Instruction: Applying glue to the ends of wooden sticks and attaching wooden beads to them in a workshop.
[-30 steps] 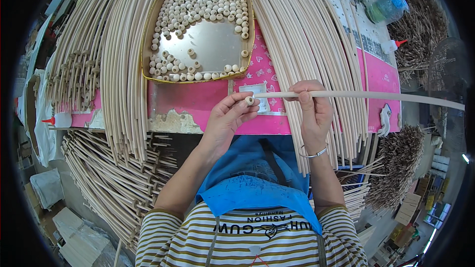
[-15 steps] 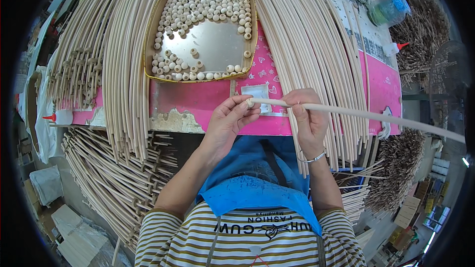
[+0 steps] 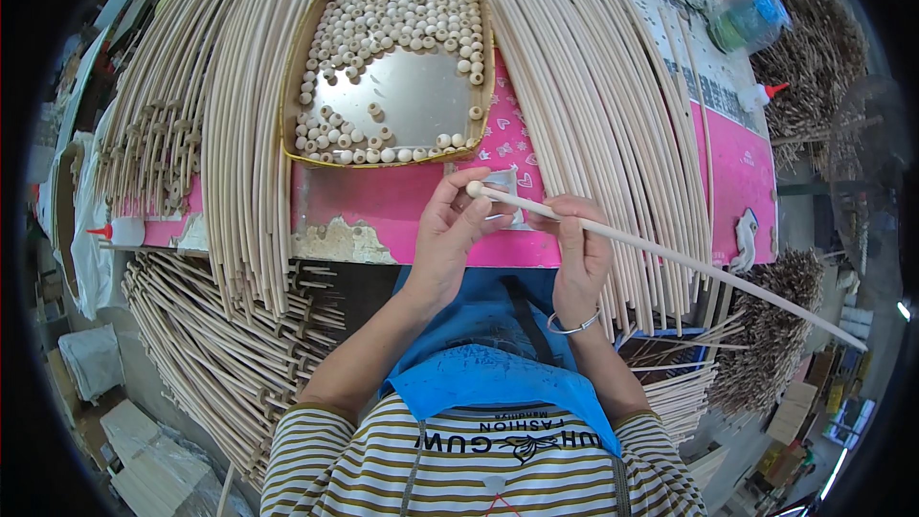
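Observation:
A long pale wooden stick (image 3: 670, 244) slants from the middle of the view down to the right, with a round wooden bead (image 3: 475, 189) on its left end. My left hand (image 3: 450, 230) has its fingers curled loosely about this beaded end, thumb below and forefinger behind; the bead's front shows between them. Farther along, my right hand (image 3: 579, 254) pinches the stick between thumb and fingers. Just behind the fingers stands a small white dish (image 3: 503, 180), partly covered by them.
A gold-rimmed tray (image 3: 284, 124) of loose beads lies ahead on the pink-covered table (image 3: 383, 187). Stick bundles flank it on the left (image 3: 244, 134) and right (image 3: 603, 134). Red-tipped white bottles stand at the left (image 3: 124, 231) and right (image 3: 756, 98), the latter near a green-blue plastic bottle (image 3: 751, 21).
The stick's right end has swung down and toward me. My right hand has moved slightly left and nearer. The bead, earlier mostly covered by my left fingers, now shows plainly.

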{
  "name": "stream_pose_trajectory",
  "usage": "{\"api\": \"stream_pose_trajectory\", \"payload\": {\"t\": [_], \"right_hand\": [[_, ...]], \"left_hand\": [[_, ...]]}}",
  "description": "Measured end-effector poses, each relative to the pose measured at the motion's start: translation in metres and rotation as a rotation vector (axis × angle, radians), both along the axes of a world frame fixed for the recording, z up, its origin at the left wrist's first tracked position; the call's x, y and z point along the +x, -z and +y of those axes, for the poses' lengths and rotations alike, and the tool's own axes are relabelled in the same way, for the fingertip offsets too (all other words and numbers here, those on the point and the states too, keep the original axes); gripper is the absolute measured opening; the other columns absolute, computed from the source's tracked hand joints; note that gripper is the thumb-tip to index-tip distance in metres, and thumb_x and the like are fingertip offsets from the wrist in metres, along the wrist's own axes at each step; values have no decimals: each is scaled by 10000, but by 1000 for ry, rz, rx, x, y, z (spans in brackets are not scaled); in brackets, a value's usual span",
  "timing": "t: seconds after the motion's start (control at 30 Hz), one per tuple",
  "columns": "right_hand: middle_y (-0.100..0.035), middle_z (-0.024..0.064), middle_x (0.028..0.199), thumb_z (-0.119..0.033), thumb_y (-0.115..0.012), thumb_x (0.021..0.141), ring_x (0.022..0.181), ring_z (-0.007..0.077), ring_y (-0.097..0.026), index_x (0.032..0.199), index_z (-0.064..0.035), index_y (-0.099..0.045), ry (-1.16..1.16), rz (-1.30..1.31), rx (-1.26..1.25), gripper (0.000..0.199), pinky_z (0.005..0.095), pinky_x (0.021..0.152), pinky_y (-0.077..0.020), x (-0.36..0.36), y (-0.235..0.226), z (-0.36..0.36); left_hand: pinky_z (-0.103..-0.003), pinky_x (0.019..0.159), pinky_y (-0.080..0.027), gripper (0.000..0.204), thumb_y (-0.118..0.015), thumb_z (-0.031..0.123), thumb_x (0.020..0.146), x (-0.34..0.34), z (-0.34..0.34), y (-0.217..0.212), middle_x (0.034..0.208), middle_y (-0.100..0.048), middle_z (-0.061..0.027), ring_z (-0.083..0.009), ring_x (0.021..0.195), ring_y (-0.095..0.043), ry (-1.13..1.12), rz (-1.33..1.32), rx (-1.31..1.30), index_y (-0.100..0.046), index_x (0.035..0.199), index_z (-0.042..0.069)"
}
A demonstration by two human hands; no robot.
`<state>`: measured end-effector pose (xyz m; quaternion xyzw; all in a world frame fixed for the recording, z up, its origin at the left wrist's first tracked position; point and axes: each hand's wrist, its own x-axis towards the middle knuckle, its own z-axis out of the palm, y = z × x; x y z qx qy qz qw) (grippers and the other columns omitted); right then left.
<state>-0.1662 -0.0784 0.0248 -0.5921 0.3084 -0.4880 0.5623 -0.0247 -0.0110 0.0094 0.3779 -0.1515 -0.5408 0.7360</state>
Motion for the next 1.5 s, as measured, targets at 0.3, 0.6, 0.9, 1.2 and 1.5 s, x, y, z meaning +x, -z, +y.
{"api": "stream_pose_trajectory", "payload": {"t": [0.3, 0.6, 0.9, 1.2, 1.5], "right_hand": [[-672, 95, 995, -253, -791, 747, 951, 283, -625, 1173, -90, -689, 298, 1042, -802, 467, 416, 855, -452, -128, -91, -12], [-619, 77, 786, -188, -729, 863, 704, 265, -611, 1003, -71, -714, 277, 895, -533, 184, 369, 599, -476, -216, -9, 16], [-508, -69, 743, -200, -543, 1043, 627, 14, -435, 1082, -78, -673, 906, 223, 184, 183, 184, 558, -339, -290, 61, 78], [-624, 89, 888, -206, -562, 996, 834, 215, -581, 1104, 20, -634, 1838, 659, 525, 261, 360, 795, -486, -524, 291, 196], [-659, 92, 1085, -99, -588, 988, 947, 164, -647, 1228, 21, -638, 1226, 672, -67, 273, 285, 830, -518, -426, 117, 26]], "left_hand": [[-325, 860, -587, 440, -628, 101, 975, 58, -12, -13, 1088, -677, -129, -209, 1035, -672, -241, -306, 34, -502, 1379, -16], [-339, 983, -519, 438, -477, 217, 1071, 114, -43, -40, 1077, -628, -128, -205, 1048, -626, -196, -522, -55, -439, 1414, -54], [-275, 888, -531, 550, -482, 206, 1061, -24, -124, -84, 944, -690, -90, -138, 921, -658, 247, -1059, -292, -308, 1540, -3], [-286, 837, -550, 500, -481, 159, 1046, -70, -84, -36, 938, -718, -100, -150, 875, -688, 600, -801, -50, -381, 1511, 6], [-310, 870, -541, 494, -464, 77, 1014, -4, -23, -13, 973, -733, -98, -161, 905, -692, 426, -706, 130, -424, 1506, 74]]}}
